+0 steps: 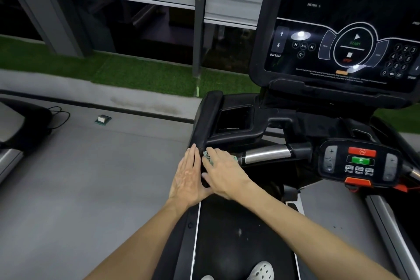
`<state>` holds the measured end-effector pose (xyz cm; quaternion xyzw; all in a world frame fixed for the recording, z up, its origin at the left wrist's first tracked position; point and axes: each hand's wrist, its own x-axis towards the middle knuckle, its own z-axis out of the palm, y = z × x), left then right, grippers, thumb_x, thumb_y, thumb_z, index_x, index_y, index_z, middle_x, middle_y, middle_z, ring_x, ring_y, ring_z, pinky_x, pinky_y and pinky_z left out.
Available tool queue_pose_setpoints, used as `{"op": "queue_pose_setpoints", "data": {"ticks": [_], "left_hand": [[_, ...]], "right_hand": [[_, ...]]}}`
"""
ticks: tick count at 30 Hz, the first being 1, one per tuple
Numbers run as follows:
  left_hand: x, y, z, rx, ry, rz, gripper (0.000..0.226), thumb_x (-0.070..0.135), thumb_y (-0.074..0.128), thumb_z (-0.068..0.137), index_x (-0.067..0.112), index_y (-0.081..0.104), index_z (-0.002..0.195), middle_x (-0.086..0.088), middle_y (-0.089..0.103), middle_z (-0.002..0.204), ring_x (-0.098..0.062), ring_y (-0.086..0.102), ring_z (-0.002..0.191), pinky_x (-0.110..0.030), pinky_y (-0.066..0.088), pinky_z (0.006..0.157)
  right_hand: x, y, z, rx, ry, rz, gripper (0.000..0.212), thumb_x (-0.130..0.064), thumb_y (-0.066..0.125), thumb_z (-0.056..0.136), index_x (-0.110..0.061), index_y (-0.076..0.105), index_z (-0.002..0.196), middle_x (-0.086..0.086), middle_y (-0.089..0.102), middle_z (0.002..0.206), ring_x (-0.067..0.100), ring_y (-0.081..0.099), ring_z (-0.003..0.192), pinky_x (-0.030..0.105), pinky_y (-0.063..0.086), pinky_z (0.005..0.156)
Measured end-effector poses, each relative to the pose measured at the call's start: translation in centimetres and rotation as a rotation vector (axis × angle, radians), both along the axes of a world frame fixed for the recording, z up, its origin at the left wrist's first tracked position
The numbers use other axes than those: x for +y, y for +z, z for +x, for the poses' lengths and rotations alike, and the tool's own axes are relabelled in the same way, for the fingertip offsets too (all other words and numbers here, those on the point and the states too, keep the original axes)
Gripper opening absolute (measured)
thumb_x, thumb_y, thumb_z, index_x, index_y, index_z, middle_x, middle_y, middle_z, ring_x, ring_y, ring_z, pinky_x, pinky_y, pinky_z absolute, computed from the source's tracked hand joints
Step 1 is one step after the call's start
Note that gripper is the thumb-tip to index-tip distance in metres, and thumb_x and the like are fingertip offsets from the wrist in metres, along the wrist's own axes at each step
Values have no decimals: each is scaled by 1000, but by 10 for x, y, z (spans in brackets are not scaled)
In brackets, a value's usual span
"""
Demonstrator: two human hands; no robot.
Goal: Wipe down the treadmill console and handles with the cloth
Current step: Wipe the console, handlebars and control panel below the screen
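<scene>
The black left handle (205,118) of the treadmill runs down toward me from the console. My left hand (187,177) lies flat against the handle's outer side, fingers straight and together. My right hand (223,171) presses a small green-patterned cloth (208,156) onto the handle's inner side, where the silver grip bar (266,154) begins. Only the cloth's edges show from under the fingers. The dark console screen (341,48) with its touch buttons stands at the upper right. Below it sits a small control panel (360,162) with red and green buttons.
The treadmill belt (238,245) stretches under my arms, with a white clog (262,270) at the bottom. Grey floor lies to the left, with a small box (102,118), a cable (60,117) and part of another machine (13,129). Green turf and window blinds sit beyond.
</scene>
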<state>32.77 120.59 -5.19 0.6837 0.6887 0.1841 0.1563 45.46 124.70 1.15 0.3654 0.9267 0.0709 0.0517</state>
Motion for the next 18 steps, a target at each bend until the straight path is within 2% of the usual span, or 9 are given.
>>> {"op": "queue_pose_setpoints", "data": {"ticks": [2, 5, 7, 8, 10, 11, 14, 16, 18], "left_hand": [[0, 0, -1, 2, 3, 5, 125, 69, 64, 75, 9, -12, 154, -3, -17, 162, -16, -13, 150, -31, -3, 123], [1, 0, -2, 9, 0, 11, 125, 65, 68, 75, 8, -11, 154, -6, -12, 164, -19, -8, 151, -31, -1, 123], [1, -1, -1, 8, 10, 16, 126, 65, 69, 74, 8, -10, 154, -6, -12, 164, -20, -7, 152, -32, 0, 123], [1, -1, 0, 14, 14, 17, 126, 66, 69, 74, 9, -10, 154, -6, -12, 164, -21, -7, 151, -32, 0, 123], [2, -1, 1, 29, 22, 13, 126, 67, 68, 74, 9, -10, 154, -6, -13, 164, -21, -8, 151, -32, 0, 123], [2, -1, 1, 33, 23, 6, 127, 67, 68, 75, 9, -11, 154, -5, -14, 163, -21, -9, 151, -32, -1, 123], [3, -3, 0, 33, 9, -18, 121, 71, 58, 77, 9, -11, 155, -6, -19, 162, -19, -14, 150, -32, -4, 123], [2, -3, -1, 16, -15, -22, 111, 74, 41, 76, 15, -6, 157, -5, -23, 160, -17, -18, 149, -32, -6, 123], [0, -3, -1, -6, -9, -26, 113, 70, 50, 77, 16, -12, 154, -2, -25, 159, -14, -20, 148, -32, -5, 123]], "right_hand": [[4, 1, 8, -18, 33, -5, 51, -25, 66, 84, -6, 50, 128, 17, 44, 136, 29, 50, 111, 39, 43, 95], [7, 18, 33, 48, 61, -23, 69, -7, 78, 68, -8, 52, 132, 15, 47, 137, 27, 57, 107, 38, 50, 93], [9, 28, 55, 103, 33, 63, 69, -7, 83, 63, -9, 59, 127, 16, 55, 131, 26, 63, 100, 36, 55, 86], [8, 31, 65, 108, 8, 95, 62, -12, 80, 70, -9, 59, 128, 17, 55, 132, 26, 63, 100, 36, 54, 86], [5, 30, 74, 77, -38, 97, 50, -22, 60, 91, -5, 48, 137, 22, 46, 139, 30, 56, 111, 40, 49, 94], [4, 26, 70, 51, -48, 83, 52, -23, 52, 93, -2, 41, 141, 25, 40, 142, 34, 51, 118, 43, 45, 98], [-9, 8, 33, -28, 54, -23, 76, -9, 60, 79, 5, 26, 146, 32, 24, 149, 45, 33, 134, 53, 35, 107], [-21, -2, 11, -101, 126, -49, 86, -6, 63, 77, 4, 16, 149, 31, 18, 153, 43, 23, 140, 49, 26, 114], [-20, -5, 11, -50, 144, -14, 89, -11, 77, 67, 1, 34, 144, 25, 38, 146, 33, 40, 134, 40, 36, 110]]}}
